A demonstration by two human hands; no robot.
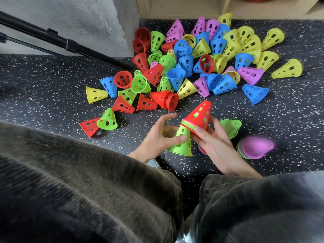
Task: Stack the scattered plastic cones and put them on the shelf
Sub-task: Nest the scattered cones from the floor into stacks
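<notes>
Many perforated plastic cones (198,58) in red, green, blue, yellow and purple lie scattered on the dark speckled floor (52,81). My right hand (213,144) holds a nested stack of cones with a red one on top (199,116), tilted to the upper right. My left hand (160,137) grips a single green cone (182,143), whose tip points into the open base of that stack. A second stack topped by a purple cone (255,147) lies on the floor to the right. The wooden shelf (175,7) runs along the top edge.
A black tripod leg (70,44) slants across the upper left beside a grey concrete wall (78,18). A lone green cone (231,128) lies behind my right hand. My knees in dark trousers (87,190) fill the bottom of the view.
</notes>
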